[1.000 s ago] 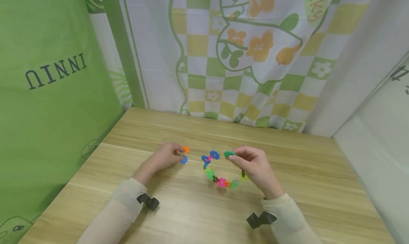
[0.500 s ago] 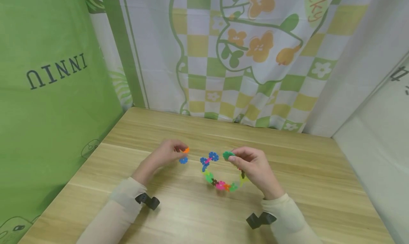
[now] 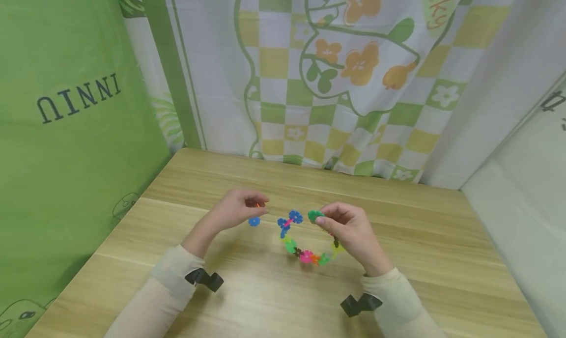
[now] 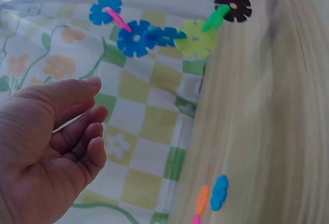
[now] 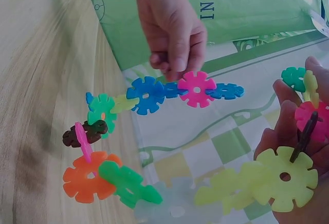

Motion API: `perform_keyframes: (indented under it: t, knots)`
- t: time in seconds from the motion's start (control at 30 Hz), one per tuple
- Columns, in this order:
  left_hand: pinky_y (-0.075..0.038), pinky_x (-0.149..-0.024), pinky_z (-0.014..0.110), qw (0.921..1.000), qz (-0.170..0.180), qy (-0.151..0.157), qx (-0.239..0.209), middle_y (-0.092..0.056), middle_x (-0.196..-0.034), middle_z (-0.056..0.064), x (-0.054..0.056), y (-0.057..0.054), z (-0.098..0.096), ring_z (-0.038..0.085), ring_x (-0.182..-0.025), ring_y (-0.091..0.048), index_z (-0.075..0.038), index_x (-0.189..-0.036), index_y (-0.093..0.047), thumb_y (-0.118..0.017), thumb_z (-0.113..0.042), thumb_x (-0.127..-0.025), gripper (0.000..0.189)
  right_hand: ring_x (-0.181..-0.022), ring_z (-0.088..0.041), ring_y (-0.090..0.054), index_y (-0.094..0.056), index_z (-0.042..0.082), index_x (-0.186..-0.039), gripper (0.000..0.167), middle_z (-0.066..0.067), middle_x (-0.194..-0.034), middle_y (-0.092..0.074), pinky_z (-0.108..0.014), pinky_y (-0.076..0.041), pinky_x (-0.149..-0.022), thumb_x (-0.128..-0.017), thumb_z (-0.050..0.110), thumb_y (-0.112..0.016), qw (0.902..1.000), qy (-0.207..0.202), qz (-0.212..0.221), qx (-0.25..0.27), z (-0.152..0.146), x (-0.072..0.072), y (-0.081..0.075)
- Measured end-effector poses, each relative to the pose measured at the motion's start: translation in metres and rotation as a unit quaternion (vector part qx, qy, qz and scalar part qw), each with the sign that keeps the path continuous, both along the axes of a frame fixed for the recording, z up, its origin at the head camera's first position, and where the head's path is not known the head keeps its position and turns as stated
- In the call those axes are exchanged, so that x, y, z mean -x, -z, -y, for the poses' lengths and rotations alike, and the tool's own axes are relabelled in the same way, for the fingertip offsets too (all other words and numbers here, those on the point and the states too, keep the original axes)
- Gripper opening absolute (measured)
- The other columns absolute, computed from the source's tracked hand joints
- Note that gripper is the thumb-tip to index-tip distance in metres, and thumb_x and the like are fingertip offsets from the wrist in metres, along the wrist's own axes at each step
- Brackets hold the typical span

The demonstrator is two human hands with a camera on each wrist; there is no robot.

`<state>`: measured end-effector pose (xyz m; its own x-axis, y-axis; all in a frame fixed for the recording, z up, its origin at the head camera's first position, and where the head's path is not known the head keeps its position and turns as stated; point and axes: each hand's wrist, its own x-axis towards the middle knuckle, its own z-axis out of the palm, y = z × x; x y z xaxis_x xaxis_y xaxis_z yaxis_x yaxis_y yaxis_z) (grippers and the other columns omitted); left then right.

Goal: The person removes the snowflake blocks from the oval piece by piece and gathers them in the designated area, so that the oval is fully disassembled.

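A chain of notched, flower-shaped plastic discs (image 3: 306,256) curves in an unclosed ring above the wooden table (image 3: 265,298), mixing blue, pink, yellow, green, brown, orange and one cloudy clear piece. The right hand (image 3: 353,227) pinches its green end disc (image 3: 315,215) between thumb and fingers; the blue end disc (image 3: 295,216) sits just left of it. The left hand (image 3: 234,210), loosely curved with nothing in its grip, has shifted slightly right since a second ago, away from the loose blue disc (image 3: 254,222) and orange disc (image 4: 202,200) on the table.
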<state>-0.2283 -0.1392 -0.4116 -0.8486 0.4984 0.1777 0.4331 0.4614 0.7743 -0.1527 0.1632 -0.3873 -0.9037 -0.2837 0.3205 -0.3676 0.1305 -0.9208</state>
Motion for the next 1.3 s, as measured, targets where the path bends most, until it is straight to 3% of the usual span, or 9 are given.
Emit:
perform_keyframes:
  t: [0.33, 0.53, 0.87, 1.3]
  knots:
    - [-0.055, -0.07, 0.031, 0.9991, -0.005, 0.034, -0.025, -0.069, -0.094, -0.005, -0.016, -0.023, -0.013, 0.015, -0.084, -0.064, -0.008, -0.113, -0.072, -0.074, -0.026, -0.089, 0.03, -0.054, -0.011, -0.049, -0.067, -0.002, -0.093, 0.008, -0.006, -0.078, -0.066, -0.031, -0.042, -0.038, -0.09, 0.005, -0.071, 1.0, 0.001, 0.009, 0.004, 0.001, -0.001, -0.001]
    - [-0.055, -0.069, 0.03, 0.9979, -0.025, 0.05, -0.032, -0.069, -0.093, -0.006, -0.019, -0.029, -0.019, 0.013, -0.082, -0.063, -0.008, -0.112, -0.072, -0.074, -0.021, -0.09, 0.026, -0.055, -0.01, -0.049, -0.066, -0.002, -0.093, 0.007, -0.008, -0.078, -0.066, -0.029, -0.041, -0.038, -0.09, 0.003, -0.07, 0.9999, -0.009, 0.004, 0.012, 0.002, -0.001, 0.0]
    - [-0.054, -0.063, 0.029, 0.9938, -0.051, 0.083, -0.053, -0.069, -0.09, -0.005, -0.028, -0.041, -0.034, 0.012, -0.076, -0.062, -0.006, -0.109, -0.073, -0.074, -0.017, -0.089, 0.023, -0.053, -0.011, -0.047, -0.068, 0.002, -0.094, 0.007, -0.005, -0.074, -0.06, -0.037, -0.041, -0.038, -0.091, 0.008, -0.07, 0.9999, -0.012, 0.009, 0.005, 0.003, -0.001, -0.001]
    - [-0.052, -0.057, 0.03, 0.9815, -0.081, 0.147, -0.092, -0.071, -0.088, -0.003, -0.034, -0.046, -0.056, 0.01, -0.065, -0.059, -0.005, -0.101, -0.074, -0.075, -0.014, -0.089, 0.015, -0.054, -0.012, -0.045, -0.067, 0.002, -0.095, 0.006, -0.004, -0.074, -0.058, -0.032, -0.04, -0.037, -0.092, 0.007, -0.069, 0.9994, -0.034, 0.001, 0.011, 0.007, -0.001, 0.0]
